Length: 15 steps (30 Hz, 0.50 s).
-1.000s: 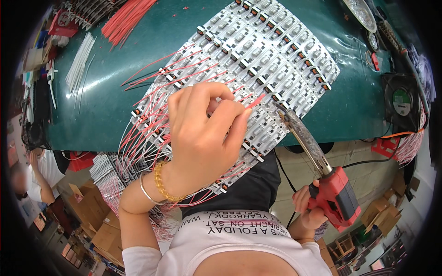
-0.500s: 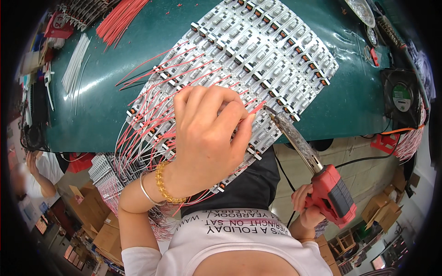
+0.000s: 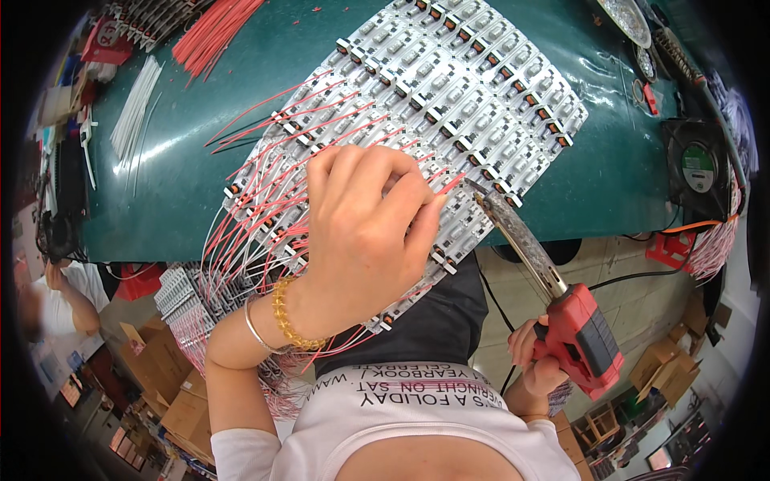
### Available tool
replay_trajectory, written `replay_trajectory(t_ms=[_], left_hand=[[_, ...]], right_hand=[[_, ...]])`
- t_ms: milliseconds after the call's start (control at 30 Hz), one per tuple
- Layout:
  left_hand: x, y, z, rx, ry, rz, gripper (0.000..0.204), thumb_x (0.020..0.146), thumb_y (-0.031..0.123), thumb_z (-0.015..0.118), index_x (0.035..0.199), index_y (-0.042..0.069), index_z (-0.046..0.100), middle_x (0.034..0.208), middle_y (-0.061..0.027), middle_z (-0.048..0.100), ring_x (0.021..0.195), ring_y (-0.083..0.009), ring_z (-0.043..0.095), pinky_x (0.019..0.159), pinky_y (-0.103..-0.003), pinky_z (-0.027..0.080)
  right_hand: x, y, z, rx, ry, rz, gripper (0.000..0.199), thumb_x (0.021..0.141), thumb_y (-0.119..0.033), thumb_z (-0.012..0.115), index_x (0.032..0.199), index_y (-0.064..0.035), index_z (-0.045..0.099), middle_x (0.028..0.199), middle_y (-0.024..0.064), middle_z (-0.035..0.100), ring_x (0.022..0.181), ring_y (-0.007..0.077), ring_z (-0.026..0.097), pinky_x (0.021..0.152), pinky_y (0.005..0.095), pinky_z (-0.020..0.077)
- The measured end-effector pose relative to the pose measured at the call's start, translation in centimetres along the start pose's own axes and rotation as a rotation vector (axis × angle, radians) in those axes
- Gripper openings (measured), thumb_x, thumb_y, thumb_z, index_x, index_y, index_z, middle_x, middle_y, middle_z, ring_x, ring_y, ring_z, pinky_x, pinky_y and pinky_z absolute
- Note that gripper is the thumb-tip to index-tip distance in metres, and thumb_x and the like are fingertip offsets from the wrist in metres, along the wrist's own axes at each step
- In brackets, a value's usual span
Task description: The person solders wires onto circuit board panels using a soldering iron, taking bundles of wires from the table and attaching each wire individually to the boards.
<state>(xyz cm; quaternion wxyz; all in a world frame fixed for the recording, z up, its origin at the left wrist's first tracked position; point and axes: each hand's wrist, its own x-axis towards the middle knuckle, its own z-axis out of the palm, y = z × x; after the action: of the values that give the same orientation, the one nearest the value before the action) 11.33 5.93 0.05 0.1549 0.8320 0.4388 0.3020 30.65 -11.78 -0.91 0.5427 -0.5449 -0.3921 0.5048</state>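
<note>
My left hand is closed over the panel of white circuit boards, thumb and fingers pinching red wires whose ends stick out past the fingertips. Low on the right, my right hand grips a red and black soldering gun. Its metal barrel slants up to the left, and its tip is at the boards close to the red wire ends; whether it touches them I cannot tell. More red and white wires trail off the panel's left part. The pinched length inside my fingers is hidden.
The panel lies on a green table, overhanging its near edge. Loose red wires and white wires lie at the far left. A black fan stands at the right. More wired boards are below the edge; another person is at far left.
The soldering gun has shifted very slightly down and right, its tip still by the wires. The left hand keeps its pinch, and the panel has hardly moved.
</note>
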Motion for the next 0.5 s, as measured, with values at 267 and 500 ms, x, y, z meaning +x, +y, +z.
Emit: replay_trajectory(t_ms=[267,500], left_hand=[[0.1,0.3,-0.3,0.009,-0.004,-0.01,0.014,0.067,0.003,0.072,0.069,0.007,0.059,0.078,-0.003,0.056,0.077,-0.0204,0.051,0.074,-0.034,0.035],[0.2,0.3,-1.0,0.002,0.135,0.087,0.012,0.07,0.008,0.07,0.069,0.007,0.058,0.073,-0.0022,0.054,0.061,-0.0191,0.049,0.074,-0.038,0.035]], right_hand=[[-0.5,0.3,0.0,-0.045,0.071,-0.022,0.072,0.081,-0.056,0.055,0.12,0.003,0.042,0.048,-0.0016,0.042,0.041,0.0111,0.044,0.044,0.0248,0.0389],[-0.7,0.2,0.2,0.051,0.107,-0.078,0.074,0.082,-0.058,0.054,0.121,0.0029,0.04,0.048,-0.001,0.042,0.041,0.0117,0.043,0.045,0.0261,0.0399]])
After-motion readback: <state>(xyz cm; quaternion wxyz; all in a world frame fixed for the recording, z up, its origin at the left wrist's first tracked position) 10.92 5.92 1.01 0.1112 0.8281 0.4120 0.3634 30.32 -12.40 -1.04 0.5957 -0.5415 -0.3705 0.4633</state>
